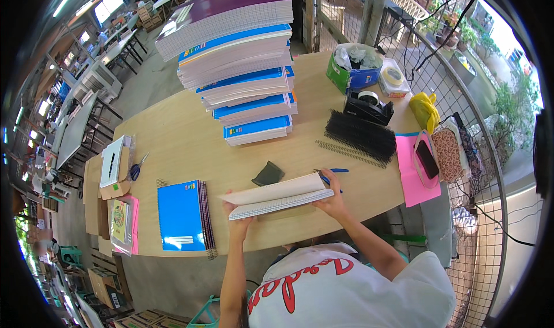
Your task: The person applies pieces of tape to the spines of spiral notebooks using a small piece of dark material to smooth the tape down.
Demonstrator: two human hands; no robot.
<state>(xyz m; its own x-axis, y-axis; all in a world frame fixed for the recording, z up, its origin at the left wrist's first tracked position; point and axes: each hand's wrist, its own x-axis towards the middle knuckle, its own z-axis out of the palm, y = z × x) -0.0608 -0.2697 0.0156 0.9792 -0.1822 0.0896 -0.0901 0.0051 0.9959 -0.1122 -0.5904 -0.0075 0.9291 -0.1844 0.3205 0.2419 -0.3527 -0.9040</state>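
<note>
Between my hands, over the front of the table, I hold a block of notebook pages [283, 204] with a pale cover sheet [283, 189] lifted partly away from it. My left hand [238, 219] is closed on the block's left end, and my right hand [331, 200] grips its right end. Blue-handled pliers [339, 171] lie just past my right fingers, partly hidden. Beyond the pages sits a small dark green block [268, 174]. Blue spiral-bound notebooks [183, 217] are stacked to the left of my left hand.
A tall pile of page blocks with blue covers [254, 127] and a purple cover [225, 4] rises at the far side. Black binding coils [358, 137], a tape dispenser [369, 105] and a phone [427, 159] on pink paper are at right. Scissors [137, 167] lie at left.
</note>
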